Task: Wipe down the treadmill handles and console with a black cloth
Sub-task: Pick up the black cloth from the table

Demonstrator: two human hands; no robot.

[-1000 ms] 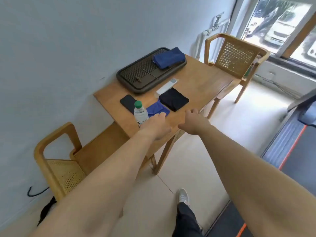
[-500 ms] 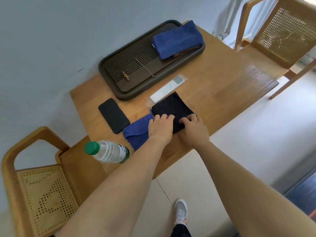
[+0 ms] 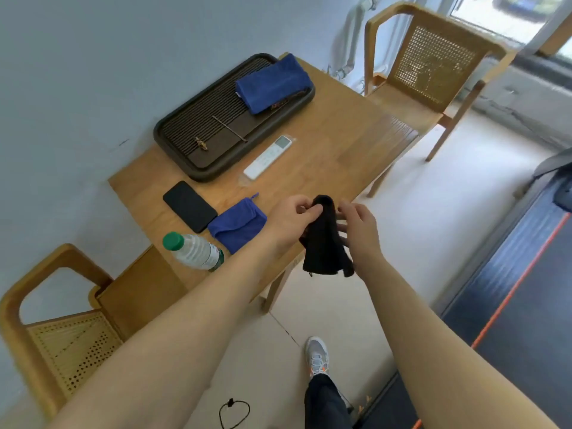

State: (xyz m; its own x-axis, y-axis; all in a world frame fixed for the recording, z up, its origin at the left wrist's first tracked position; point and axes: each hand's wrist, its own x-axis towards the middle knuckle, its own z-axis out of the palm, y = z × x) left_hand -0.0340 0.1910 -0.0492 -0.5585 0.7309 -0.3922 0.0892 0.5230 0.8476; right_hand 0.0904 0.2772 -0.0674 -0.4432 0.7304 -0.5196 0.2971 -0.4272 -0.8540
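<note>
A black cloth (image 3: 324, 243) hangs in the air over the front edge of the wooden table (image 3: 340, 144). My left hand (image 3: 291, 219) pinches its top corner between thumb and fingers. My right hand (image 3: 359, 226) is just right of the cloth, fingers curled against its side. The cloth droops down below both hands, partly bunched. The treadmill (image 3: 526, 289) shows only as a dark deck with an orange stripe at the right edge; its handles and console are out of view.
On the table lie a blue cloth (image 3: 238, 224), a black phone (image 3: 189, 206), a white remote (image 3: 267, 157), a water bottle (image 3: 193, 250) and a dark tray (image 3: 216, 125) holding a folded blue towel (image 3: 274, 82). Wooden chairs stand at the left (image 3: 55, 320) and far right (image 3: 433, 63).
Both hands reached the table and pressed on the folded black cloth. Now the cloth is lifted off the table and hangs from my left hand, with my right hand beside it.
</note>
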